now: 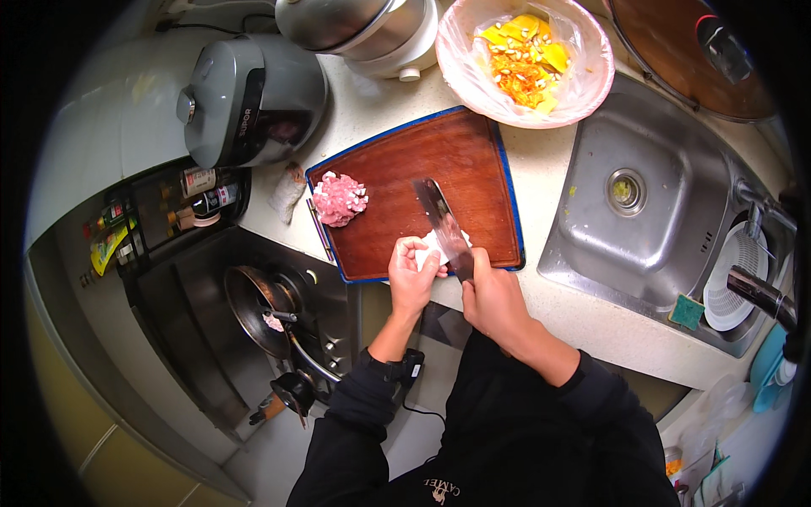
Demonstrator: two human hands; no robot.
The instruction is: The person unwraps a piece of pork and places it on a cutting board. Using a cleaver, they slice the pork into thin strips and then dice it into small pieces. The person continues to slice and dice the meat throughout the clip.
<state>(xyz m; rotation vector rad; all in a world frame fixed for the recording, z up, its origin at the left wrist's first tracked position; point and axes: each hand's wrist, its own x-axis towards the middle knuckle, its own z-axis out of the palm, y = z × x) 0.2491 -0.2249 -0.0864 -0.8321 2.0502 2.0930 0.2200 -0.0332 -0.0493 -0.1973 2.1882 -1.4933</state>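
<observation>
My right hand [497, 301] grips the dark handle of a kitchen knife [437, 206], whose blade points away over the wooden cutting board [405, 158] and is partly blurred. With fingers and thumb, my left hand [413, 272] holds a white piece of food [431, 248], perhaps pork fat, at the board's near edge. The blade passes just over or against this piece; I cannot tell whether it touches. A mound of chopped pink meat [339, 199] with white bits lies at the board's left side. Blue trim runs around the board.
A bag-lined bowl [447, 60] of pumpkin scraps and seeds stands behind the board. To the right is a steel sink [570, 244] with a green sponge [686, 312]. A grey cooker [218, 82] stands back left. A wok [236, 285] sits on the stove, front left.
</observation>
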